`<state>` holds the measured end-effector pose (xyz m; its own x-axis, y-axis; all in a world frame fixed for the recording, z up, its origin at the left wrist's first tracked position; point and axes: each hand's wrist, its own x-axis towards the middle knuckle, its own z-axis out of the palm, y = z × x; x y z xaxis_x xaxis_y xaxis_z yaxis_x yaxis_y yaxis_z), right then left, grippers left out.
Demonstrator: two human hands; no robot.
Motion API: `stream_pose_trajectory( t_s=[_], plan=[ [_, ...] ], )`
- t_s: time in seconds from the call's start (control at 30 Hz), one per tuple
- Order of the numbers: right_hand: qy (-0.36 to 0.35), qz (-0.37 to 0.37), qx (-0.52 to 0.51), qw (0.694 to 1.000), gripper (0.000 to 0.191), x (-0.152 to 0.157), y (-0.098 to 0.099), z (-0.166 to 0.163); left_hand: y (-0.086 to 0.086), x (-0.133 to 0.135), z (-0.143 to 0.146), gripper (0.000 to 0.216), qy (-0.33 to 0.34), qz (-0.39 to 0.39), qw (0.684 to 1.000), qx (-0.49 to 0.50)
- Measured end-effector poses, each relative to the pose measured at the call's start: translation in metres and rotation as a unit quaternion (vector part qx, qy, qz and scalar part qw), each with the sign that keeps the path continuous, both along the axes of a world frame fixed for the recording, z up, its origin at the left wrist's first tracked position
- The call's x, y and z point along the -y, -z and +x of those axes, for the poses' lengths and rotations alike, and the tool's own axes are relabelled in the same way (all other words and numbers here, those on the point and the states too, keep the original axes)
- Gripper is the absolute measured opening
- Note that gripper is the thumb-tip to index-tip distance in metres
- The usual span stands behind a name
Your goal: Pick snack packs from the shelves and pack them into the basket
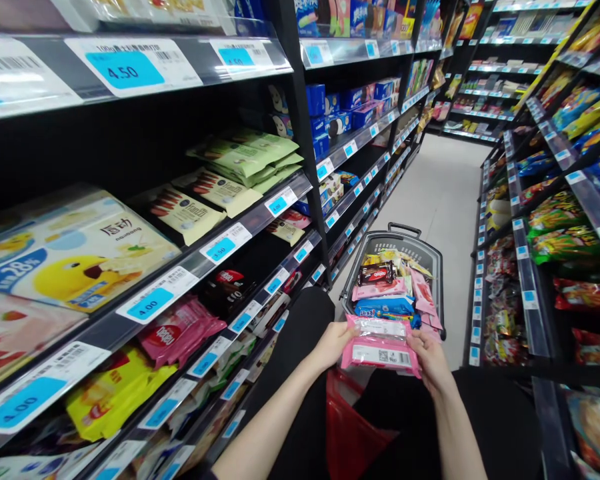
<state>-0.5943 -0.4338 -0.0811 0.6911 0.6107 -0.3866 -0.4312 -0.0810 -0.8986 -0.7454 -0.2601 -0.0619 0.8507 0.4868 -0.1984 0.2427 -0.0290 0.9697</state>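
A pink snack packet (380, 343), its back label with a barcode turned up, is held level between my two hands over my lap. My left hand (336, 345) grips its left end, and my right hand (430, 357) has the right end. Just beyond the packet stands a grey shopping basket (437, 267) on the floor. It is filled with several packets: a dark brown nabati packet (377, 273), a blue packet (385, 307), and pink and yellow ones. Something red and glossy (350, 427) lies between my legs, under the packet.
Shelves of snacks with blue price tags (226, 243) run along my left. Pink nabati packets (180, 327) and yellow packets (115, 393) lie on a lower shelf there. Another snack rack (525, 267) lines the right. The pale aisle floor (445, 180) leads to shelves at the far end.
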Motion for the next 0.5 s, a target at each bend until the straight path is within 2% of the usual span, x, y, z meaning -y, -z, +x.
stream_pose_trajectory(
  t_s=[0.1, 0.2, 0.33, 0.43, 0.5],
  plan=[
    [0.008, -0.041, 0.104, 0.994, 0.044, 0.002, -0.003, 0.007, 0.003, -0.004, 0.0, 0.046, 0.004, 0.106, 0.994, -0.04],
    [-0.002, -0.045, 0.18, 0.983, 0.045, 0.003, -0.011, 0.007, 0.005, -0.007, 0.0, 0.049, 0.017, 0.102, 0.992, -0.074],
    [0.015, -0.064, 0.205, 0.976, 0.043, 0.006, -0.019, 0.003, 0.004, -0.007, 0.001, 0.061, 0.037, -0.06, 0.995, -0.077],
    [0.036, -0.048, 0.229, 0.972, 0.04, 0.01, -0.018, 0.003, -0.001, -0.005, 0.003, 0.078, 0.013, -0.21, 0.978, 0.015],
    [0.026, -0.015, 0.243, 0.97, 0.038, 0.013, -0.017, 0.005, -0.005, -0.005, 0.002, 0.085, -0.006, -0.274, 0.958, 0.081]
  ],
)
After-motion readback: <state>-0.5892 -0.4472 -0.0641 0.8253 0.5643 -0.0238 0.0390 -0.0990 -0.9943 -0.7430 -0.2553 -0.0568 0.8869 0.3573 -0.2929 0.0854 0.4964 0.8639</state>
